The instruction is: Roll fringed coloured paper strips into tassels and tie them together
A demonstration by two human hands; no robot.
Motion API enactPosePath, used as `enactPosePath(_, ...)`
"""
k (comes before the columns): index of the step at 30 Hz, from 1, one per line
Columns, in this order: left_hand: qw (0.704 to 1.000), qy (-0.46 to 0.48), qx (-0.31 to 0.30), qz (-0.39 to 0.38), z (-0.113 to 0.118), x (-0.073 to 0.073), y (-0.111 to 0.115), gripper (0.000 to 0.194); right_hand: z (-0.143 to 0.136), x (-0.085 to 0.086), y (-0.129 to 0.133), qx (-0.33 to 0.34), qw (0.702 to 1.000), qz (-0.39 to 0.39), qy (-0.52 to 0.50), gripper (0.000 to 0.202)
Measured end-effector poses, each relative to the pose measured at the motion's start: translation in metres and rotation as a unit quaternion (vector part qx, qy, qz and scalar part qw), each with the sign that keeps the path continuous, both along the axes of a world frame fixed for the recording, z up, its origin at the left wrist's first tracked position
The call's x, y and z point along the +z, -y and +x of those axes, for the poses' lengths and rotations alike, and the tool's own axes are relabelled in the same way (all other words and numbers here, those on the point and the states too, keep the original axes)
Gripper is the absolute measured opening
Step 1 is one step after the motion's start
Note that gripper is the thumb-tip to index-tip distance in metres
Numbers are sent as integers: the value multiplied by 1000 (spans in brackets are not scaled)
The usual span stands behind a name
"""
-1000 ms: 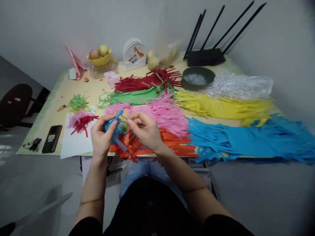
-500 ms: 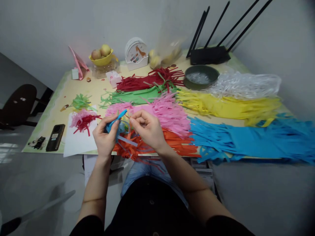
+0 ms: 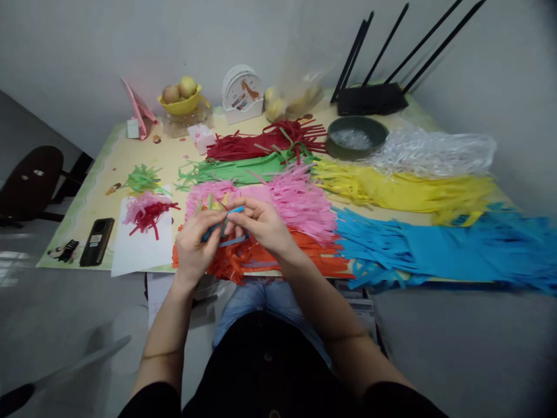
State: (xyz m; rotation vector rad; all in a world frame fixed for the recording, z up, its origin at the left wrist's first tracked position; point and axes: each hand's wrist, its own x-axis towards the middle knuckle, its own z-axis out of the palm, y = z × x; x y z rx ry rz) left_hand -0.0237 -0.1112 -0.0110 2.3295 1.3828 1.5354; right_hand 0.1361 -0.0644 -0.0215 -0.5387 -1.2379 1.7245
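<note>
A person in a black top [image 3: 261, 366] and jeans [image 3: 248, 302] sits with both hands nearly together over the front edge of a table [image 3: 98, 174]. The left hand [image 3: 195, 244], fingers curled, grips a small bunch of blue strips [image 3: 211, 233], partly hidden by the fingers; the right hand [image 3: 264, 228], thumb and forefinger closed, pinches the bunch's protruding tip. A thin red strand [image 3: 221, 204] shows at the fingertips. Under the hands lies orange fringed paper [image 3: 308, 253], with blue fringed paper [image 3: 448, 247] to the right and a phone [image 3: 96, 242] to the left. Pink [image 3: 300, 203], green [image 3: 243, 170] and dark red fringed bundles [image 3: 248, 147] lie beyond, before a black router [image 3: 372, 100] near the wall.
</note>
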Motion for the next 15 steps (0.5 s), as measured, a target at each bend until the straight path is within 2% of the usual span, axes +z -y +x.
enactPosePath(2,999,-33,-17,-4,-1,-1,2,21,4,-1,-2,19,1000,-17,17,42)
enactPosePath(3,998,-52,-20,-5,-1,-1,3,22,6,-2,-3,6,999,-28,19,40)
enactPosePath(6,993,-110,-26,-32,-1,-4,9,18,9,-3,-5,-113,991,-65,-42,35)
enactPosePath(8,986,-135,-47,-81,-9,-6,9,17,11,-4,-8,-204,969,-84,-109,36)
enactPosePath(9,981,-140,-70,-112,-16,-8,6,16,11,-5,-9,-230,960,-90,-130,37)
enactPosePath(11,974,-116,-95,-170,-42,-12,-8,18,10,-8,-12,-238,957,-95,-136,39)
enactPosePath(12,972,-99,-79,-198,-59,-16,-18,21,9,-10,-12,-230,960,-96,-128,40)
enactPosePath(13,974,-68,-21,-215,-77,-20,-31,24,8,-12,-12,-222,963,-94,-120,41)
enactPosePath(14,969,-50,90,-224,-95,-26,-44,25,6,-13,-11,-214,966,-91,-112,41)
enactPosePath(15,948,-67,189,-247,-113,-33,-57,24,4,-15,-10,-209,968,-88,-105,41)
